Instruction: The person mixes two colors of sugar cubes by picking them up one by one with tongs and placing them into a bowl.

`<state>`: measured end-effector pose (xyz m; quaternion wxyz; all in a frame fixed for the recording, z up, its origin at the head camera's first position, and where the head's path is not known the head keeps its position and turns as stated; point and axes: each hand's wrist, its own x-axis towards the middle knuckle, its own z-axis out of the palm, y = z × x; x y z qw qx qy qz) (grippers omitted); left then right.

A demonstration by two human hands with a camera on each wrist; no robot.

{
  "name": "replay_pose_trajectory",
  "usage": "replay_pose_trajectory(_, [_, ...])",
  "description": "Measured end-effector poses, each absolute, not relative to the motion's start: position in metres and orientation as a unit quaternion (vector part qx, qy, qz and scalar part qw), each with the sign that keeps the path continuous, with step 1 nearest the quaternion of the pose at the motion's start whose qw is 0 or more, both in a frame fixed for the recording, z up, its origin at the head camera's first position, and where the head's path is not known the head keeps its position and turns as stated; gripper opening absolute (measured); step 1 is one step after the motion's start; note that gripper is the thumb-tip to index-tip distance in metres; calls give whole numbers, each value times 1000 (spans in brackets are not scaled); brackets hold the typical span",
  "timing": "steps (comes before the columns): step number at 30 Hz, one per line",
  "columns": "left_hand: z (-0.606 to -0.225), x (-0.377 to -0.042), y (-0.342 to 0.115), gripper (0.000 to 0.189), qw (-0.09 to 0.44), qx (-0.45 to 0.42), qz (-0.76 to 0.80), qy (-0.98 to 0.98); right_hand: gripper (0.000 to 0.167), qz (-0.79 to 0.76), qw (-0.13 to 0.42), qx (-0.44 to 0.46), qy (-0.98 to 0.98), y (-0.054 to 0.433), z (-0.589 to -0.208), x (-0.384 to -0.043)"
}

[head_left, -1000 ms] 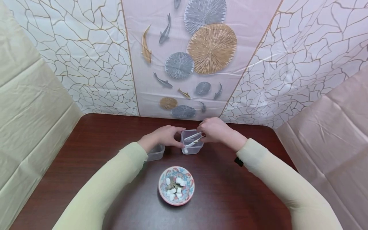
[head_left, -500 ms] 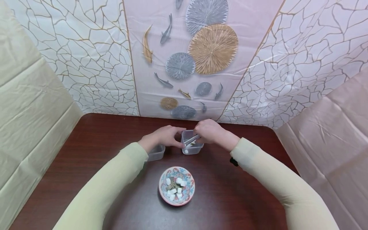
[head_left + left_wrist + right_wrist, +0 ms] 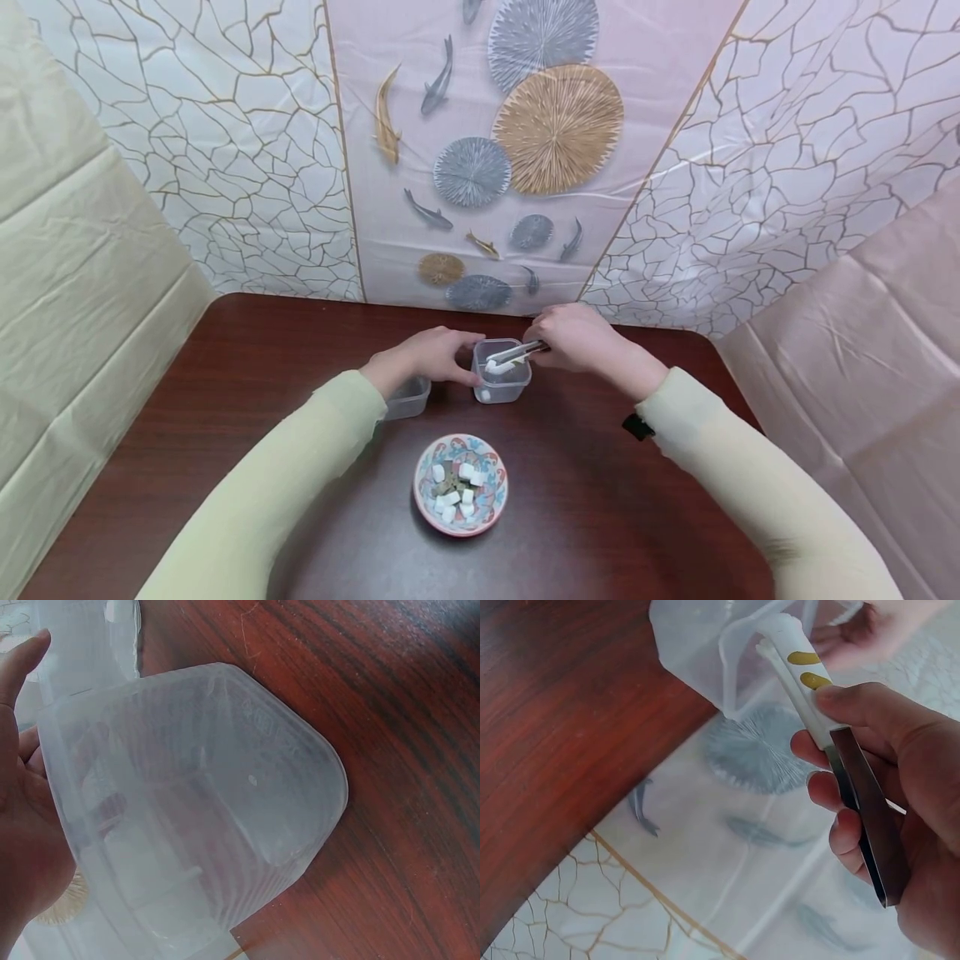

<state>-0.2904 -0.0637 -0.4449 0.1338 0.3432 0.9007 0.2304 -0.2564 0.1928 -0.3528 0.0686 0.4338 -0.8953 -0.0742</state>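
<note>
My right hand [image 3: 573, 337] grips a pair of metal tongs [image 3: 866, 817] with white tips marked in yellow. The tips are close together over a clear plastic box [image 3: 510, 392]. Whether they pinch anything white cannot be told. One white cube [image 3: 485, 395] shows through the box's front left corner. With thumb and fingers spread around the box's left side, my left hand [image 3: 431, 354] holds it. In the left wrist view that hand [image 3: 30, 847] is partly behind a second clear box [image 3: 247, 780].
Nearer me on the dark wood table [image 3: 585, 500] stands a patterned bowl [image 3: 495, 500] with several white cubes and brownish pieces. The second box [image 3: 407, 407] sits under my left forearm. Patterned cloth [image 3: 270, 167] hangs along the table's back edge.
The tongs were spread apart, then dipped into the box and came together. Now my right hand has drawn back up and to the right with them. The left hand stays put.
</note>
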Motion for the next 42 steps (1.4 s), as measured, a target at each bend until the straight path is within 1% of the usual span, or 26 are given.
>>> replay_pose_trajectory(3, [-446,-291,-64,88,133,344,228,901,19,-58,74,434,-896,200,-344,-249])
replay_pose_trajectory(10, [-447,-292,-65,88,137,344,227,901,11,-32,86,448,-889,209,-328,-226])
replay_pose_trajectory(14, [-447,-292,-67,89,131,347,225,901,14,-13,106,481,-870,207,-326,-212])
replay_pose_trajectory(17, [-448,-292,-67,88,129,348,227,901,16,-5,110,508,-855,202,-326,-201])
replay_pose_trajectory(22, [-448,-293,-66,87,127,347,227,901,17,-1,91,534,-841,193,-329,-183])
replay_pose_trajectory(29, [-448,-293,-64,88,125,345,230,901,16,2,51,563,-825,181,-341,-166])
replay_pose_trajectory(33, [-447,-292,-63,88,129,340,232,902,15,1,36,575,-817,174,-347,-161])
replay_pose_trajectory(42, [-446,-291,-61,87,127,344,234,901,14,-15,27,589,-807,164,-363,-157])
